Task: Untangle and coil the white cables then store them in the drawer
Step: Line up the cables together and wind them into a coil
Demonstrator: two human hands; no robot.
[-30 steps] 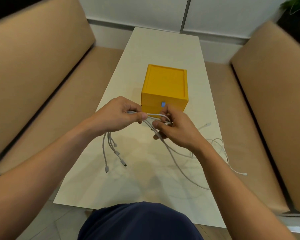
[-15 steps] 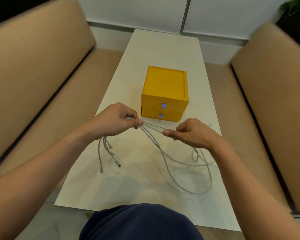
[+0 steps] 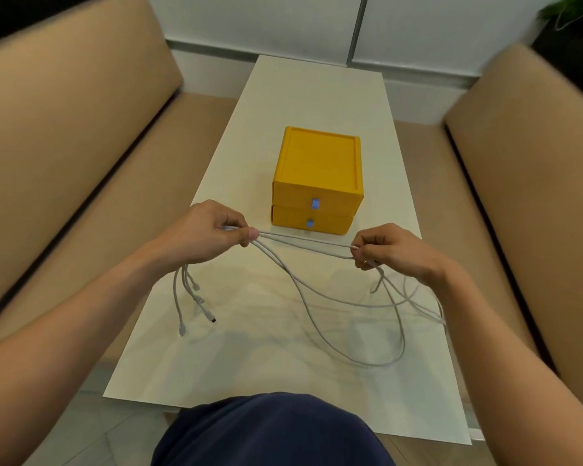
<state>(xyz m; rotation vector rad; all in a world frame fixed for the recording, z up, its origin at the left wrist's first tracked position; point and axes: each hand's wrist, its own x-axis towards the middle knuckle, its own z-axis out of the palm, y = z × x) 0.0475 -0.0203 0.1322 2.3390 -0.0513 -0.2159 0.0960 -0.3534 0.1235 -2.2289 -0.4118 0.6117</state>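
The left hand (image 3: 209, 235) pinches the thin white cables (image 3: 305, 244) near their plug ends. The right hand (image 3: 396, 253) pinches them further along, above the white tabletop (image 3: 317, 89), probably to stretch the strands apart. The yellow plastic drawer box (image 3: 317, 166) waits closed behind.

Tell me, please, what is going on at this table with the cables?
A person is sorting white cables over the table. The left hand grips the bunch, plug ends dangling below it; the right hand pinches strands pulled taut between the hands, and the rest sags in loose loops. Nothing is coiled yet, and both drawers of the yellow drawer unit behind are closed.
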